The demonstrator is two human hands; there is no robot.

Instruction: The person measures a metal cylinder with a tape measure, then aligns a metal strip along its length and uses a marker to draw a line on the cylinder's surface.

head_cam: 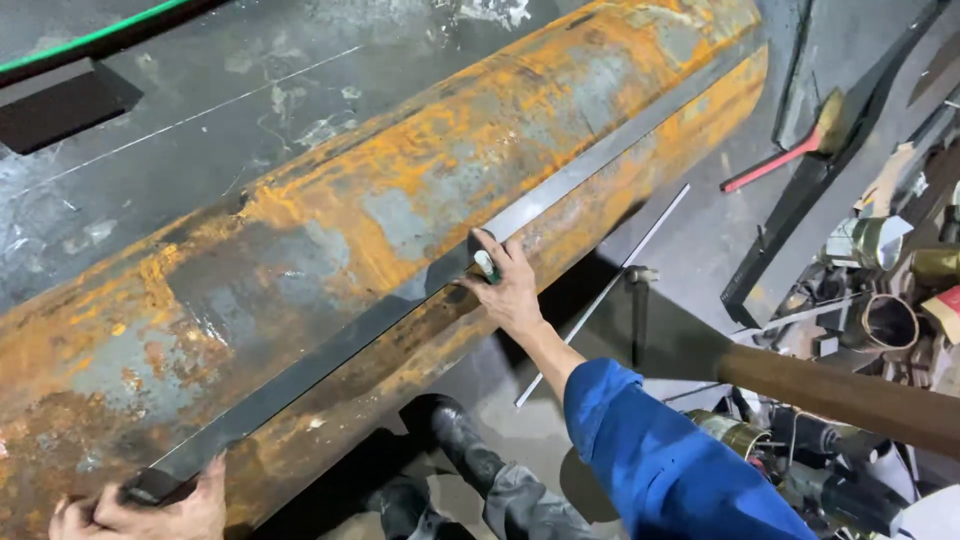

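Note:
A large rusty steel pipe (330, 220) lies diagonally across the view. A long flat metal straightedge (560, 190) rests along its side. My right hand (508, 285), in a blue sleeve, holds a small green-and-white marker (487, 266) with its tip against the straightedge near the pipe's middle. My left hand (150, 510) presses down on the lower end of the straightedge at the bottom left corner. Below the pipe I see my dark boots (450, 460).
A thin metal rod (610, 290) lies on the grey floor beside the pipe. A red-handled brush (800, 140) leans at the upper right. Cans, tubes and scrap parts (880, 300) crowd the right side. A brown pipe (850, 395) sticks out from the right.

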